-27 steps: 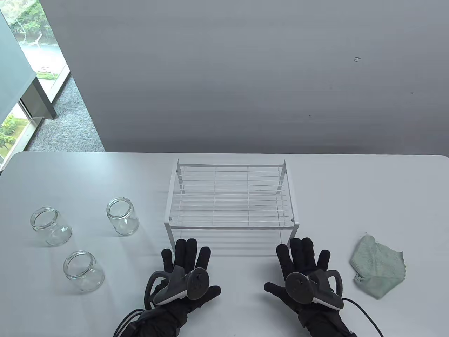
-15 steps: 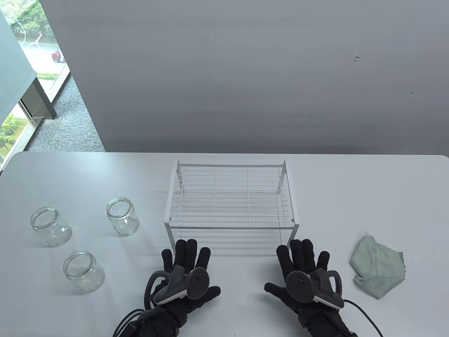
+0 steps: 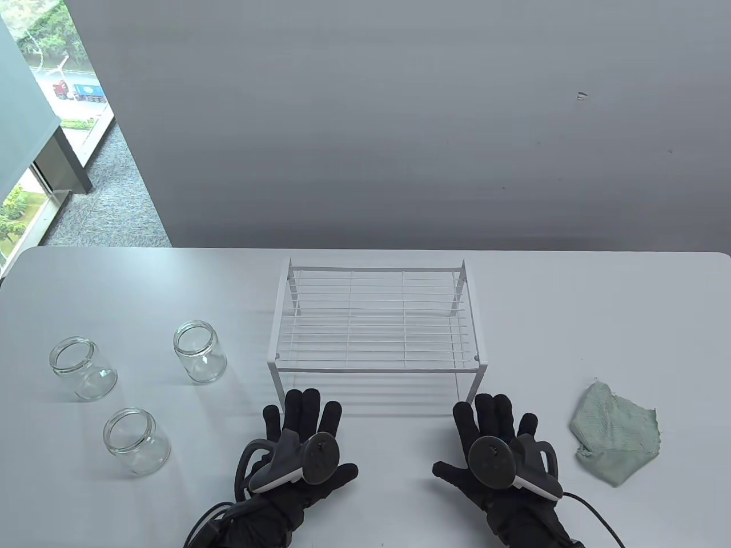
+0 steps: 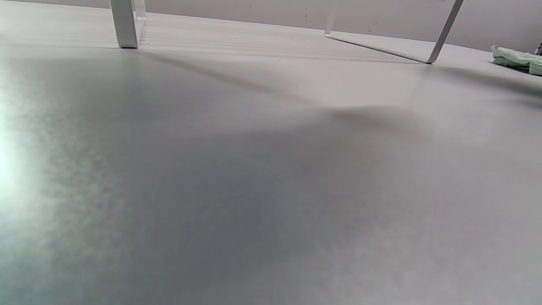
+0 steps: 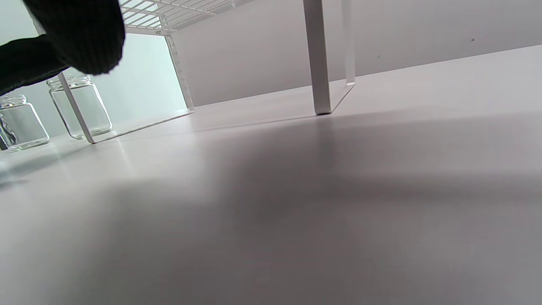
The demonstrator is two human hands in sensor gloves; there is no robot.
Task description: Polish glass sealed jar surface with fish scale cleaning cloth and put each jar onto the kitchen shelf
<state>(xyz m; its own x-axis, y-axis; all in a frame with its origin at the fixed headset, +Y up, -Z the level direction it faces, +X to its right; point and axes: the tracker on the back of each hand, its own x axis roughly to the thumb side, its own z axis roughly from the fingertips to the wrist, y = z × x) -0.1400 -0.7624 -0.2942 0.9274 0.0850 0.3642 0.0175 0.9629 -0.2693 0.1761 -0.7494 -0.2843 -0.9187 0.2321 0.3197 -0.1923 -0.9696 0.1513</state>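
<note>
The white table [image 3: 571,297] lies under both my palms and stretches away on every side. Just past my fingertips, between and ahead of my two hands, stands the white wire shelf [image 3: 374,317]; its rack is bare, and its front legs come down close to my fingers on either side.

My left hand [image 3: 300,442] lies flat on the table, fingers straight and slightly spread, thumb out toward the right, holding nothing. My right hand [image 3: 494,442] lies the same way, fingers straight and fanned, thumb out toward the left, nothing in it. Each has a grey tracker strapped over its back.

To the right of my right hand, near but apart from it, sits the green fish scale cloth [image 3: 615,434], crumpled in a loose heap on the table.

Off to the left of my left hand stand three glass jars, upright, open-mouthed and well apart from each other. The near jar [image 3: 137,440] is level with my left hand. The middle jar [image 3: 200,351] stands further ahead, closest to the shelf's left leg. The far-left jar [image 3: 83,369] is the furthest out from my hand.
</note>
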